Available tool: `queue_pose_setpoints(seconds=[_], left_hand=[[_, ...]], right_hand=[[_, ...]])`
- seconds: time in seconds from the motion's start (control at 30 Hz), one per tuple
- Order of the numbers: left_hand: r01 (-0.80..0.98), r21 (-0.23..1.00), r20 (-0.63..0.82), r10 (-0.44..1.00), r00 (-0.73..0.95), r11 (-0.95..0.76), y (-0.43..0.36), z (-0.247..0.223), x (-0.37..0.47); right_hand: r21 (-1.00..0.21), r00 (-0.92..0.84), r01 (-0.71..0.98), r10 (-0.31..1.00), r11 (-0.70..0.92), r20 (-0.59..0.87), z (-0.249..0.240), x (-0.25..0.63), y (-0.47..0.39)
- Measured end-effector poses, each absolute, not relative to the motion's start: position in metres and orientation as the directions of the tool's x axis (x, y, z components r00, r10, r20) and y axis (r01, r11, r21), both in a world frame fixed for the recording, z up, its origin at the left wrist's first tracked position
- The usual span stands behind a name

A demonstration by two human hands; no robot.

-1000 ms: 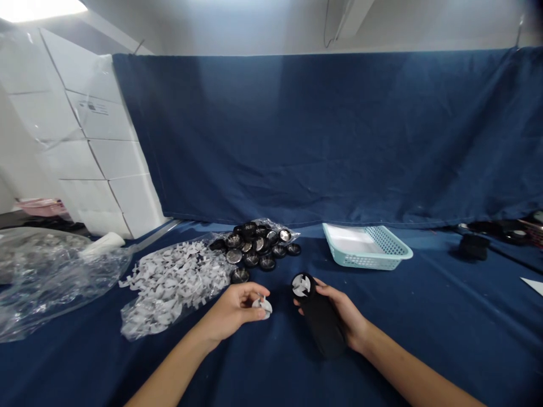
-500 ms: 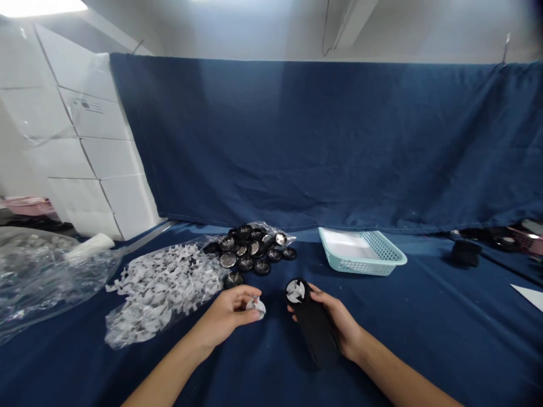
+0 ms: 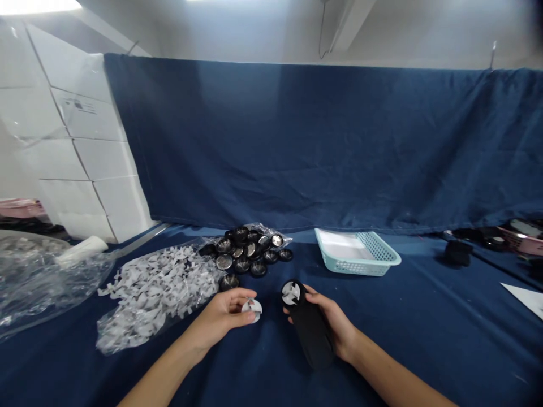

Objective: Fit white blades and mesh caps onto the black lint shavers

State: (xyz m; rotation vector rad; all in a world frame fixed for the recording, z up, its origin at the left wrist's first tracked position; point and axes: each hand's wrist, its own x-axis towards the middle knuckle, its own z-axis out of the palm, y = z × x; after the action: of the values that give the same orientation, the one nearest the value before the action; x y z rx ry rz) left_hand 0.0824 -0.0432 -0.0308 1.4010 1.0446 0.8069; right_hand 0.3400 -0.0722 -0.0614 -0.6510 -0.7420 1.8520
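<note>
Between the thumb and fingers of my left hand is a small white plastic piece, rounded with cut-outs. My right hand is wrapped round a long black plastic part with a round end. In that round end sits a white three-armed insert, facing up. The two hands are apart, a short gap of blue cloth between them. To the left of my left hand lies a heap of white plastic pieces on clear plastic film. Behind the hands is a pile of round black caps, some with shiny insides.
A pale turquoise basket with white lining stands at the back right. Stacked white boxes and a clear plastic bag are on the left. A blue curtain hangs behind the table. A black object lies farther right.
The white piece in my left hand has turned slightly, showing more of its round face. Both hands keep their holds; the whole view has shifted a little.
</note>
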Motion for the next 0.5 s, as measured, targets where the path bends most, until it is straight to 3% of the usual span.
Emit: queue_pose_setpoints(seconds=[0.5], left_hand=[[0.118, 0.99, -0.107, 0.948, 0.299, 0.074, -0.0413, -0.0308, 0.0816]], right_hand=[[-0.728, -0.349, -0.604, 0.929, -0.323, -0.123, -0.0589, 0.3388, -0.0718]])
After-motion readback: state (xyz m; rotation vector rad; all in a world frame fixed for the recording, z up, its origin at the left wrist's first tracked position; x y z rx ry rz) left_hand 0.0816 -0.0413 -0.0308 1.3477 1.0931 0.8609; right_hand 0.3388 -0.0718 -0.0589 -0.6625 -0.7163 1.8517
